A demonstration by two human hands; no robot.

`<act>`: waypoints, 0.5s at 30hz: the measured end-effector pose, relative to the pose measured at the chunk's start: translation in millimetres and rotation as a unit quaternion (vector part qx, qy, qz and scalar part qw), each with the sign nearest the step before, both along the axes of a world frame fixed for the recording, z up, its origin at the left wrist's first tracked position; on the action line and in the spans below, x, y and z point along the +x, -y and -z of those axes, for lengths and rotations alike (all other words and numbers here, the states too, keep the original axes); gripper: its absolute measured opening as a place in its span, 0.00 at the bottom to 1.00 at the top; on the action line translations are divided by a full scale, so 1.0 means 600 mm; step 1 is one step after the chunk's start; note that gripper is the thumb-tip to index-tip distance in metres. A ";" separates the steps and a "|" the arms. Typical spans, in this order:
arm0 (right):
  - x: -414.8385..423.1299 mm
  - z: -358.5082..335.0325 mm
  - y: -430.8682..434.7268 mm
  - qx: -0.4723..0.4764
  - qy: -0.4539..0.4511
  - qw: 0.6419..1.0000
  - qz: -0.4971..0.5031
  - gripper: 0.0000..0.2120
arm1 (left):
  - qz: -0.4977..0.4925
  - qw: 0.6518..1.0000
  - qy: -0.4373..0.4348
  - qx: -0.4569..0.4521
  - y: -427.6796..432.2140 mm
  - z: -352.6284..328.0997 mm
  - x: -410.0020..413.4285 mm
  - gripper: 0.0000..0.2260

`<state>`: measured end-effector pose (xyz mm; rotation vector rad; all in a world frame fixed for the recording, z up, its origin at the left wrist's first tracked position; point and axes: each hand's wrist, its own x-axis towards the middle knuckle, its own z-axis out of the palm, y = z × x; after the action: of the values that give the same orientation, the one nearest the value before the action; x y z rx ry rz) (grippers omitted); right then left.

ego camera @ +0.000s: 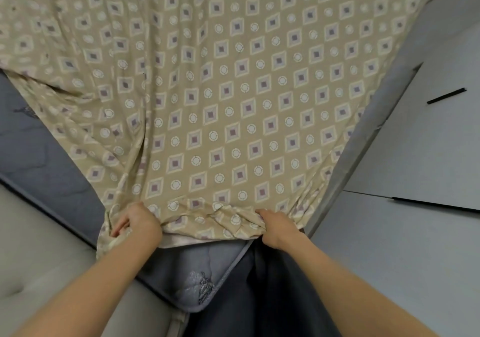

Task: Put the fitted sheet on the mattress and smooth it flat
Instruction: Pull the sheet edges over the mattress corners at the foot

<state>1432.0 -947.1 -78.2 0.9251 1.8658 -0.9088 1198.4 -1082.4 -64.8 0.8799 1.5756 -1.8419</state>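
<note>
A beige fitted sheet (233, 90) patterned with squares and circles lies spread over most of the grey-blue mattress (205, 279). The mattress corner nearest me is bare, and a strip along its left side (33, 139) is also uncovered. My left hand (137, 223) grips the bunched hem of the sheet near that corner. My right hand (275, 229) grips the gathered hem further right, at the mattress edge. The sheet shows long creases on its left half.
A light grey padded bed frame or headboard (52, 271) runs along the lower left. To the right stand grey cabinet doors (428, 142) with a black handle (446, 95), close beside the mattress. Dark fabric (272, 297) hangs below the mattress corner.
</note>
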 end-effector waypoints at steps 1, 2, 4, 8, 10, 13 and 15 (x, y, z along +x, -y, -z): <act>-0.001 0.003 0.005 -0.002 0.000 1.000 -0.006 0.33 | 0.003 1.000 0.001 -0.005 0.005 0.005 -0.003 0.14; -0.004 0.006 0.010 -0.002 0.002 1.000 -0.012 0.32 | 0.002 1.000 0.002 -0.005 0.009 0.009 -0.006 0.14; -0.005 0.012 0.016 -0.001 0.004 1.000 -0.012 0.31 | -0.004 1.000 0.009 0.014 0.011 0.006 -0.007 0.17; 0.003 0.009 0.009 0.024 -0.006 0.999 -0.037 0.28 | -0.066 0.989 0.054 0.123 0.016 0.007 -0.024 0.15; 0.004 0.001 -0.001 0.045 -0.007 0.996 -0.070 0.28 | -0.092 0.969 0.107 0.205 0.015 0.000 -0.042 0.16; -0.009 -0.020 -0.019 0.065 -0.016 0.994 -0.084 0.26 | -0.150 0.939 0.172 0.258 -0.009 -0.031 -0.055 0.20; -0.023 -0.040 -0.032 0.062 -0.016 0.996 -0.065 0.26 | -0.160 0.932 0.180 0.272 -0.038 -0.055 -0.053 0.25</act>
<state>1418.3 -927.6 -54.3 0.8554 2.0035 -0.7392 1166.6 -1059.7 -31.8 1.0462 1.8758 -0.9580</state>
